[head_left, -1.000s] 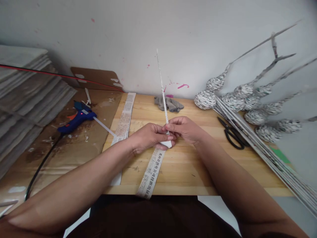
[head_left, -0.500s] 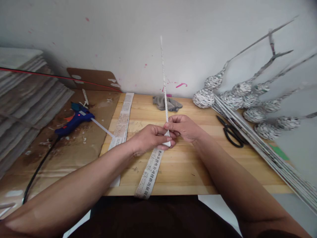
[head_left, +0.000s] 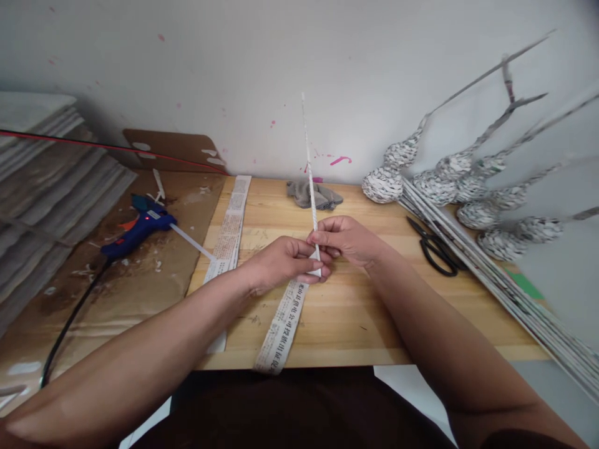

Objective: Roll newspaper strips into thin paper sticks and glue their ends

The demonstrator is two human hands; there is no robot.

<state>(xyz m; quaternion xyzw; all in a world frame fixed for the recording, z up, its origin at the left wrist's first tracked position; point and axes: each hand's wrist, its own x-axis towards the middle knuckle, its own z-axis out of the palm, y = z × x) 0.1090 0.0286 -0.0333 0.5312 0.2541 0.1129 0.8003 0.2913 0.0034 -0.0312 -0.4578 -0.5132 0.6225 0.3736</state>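
In front of me a newspaper strip (head_left: 284,324) hangs down toward the table's front edge, and its upper part is rolled into a thin white paper tube (head_left: 309,162) that points up and away. My left hand (head_left: 287,262) is closed on the strip where it meets the tube. Just above, my right hand (head_left: 344,240) pinches the lower end of the tube between thumb and fingers. Both hands touch or nearly touch each other above the table. Part of the strip is hidden behind the fingers.
A blue glue gun (head_left: 140,227) lies on cardboard at left, beside stacked paper (head_left: 51,206). More newspaper strips (head_left: 231,231) lie on the wooden table (head_left: 355,330). A grey cloth (head_left: 322,196) sits at the back; black scissors (head_left: 435,249), paper rods (head_left: 491,287) and woven gourd shapes (head_left: 381,185) are right.
The tube's upper tip appears lower than before. Both hands stay almost in place, still on the paper. The whole view has shifted slightly.
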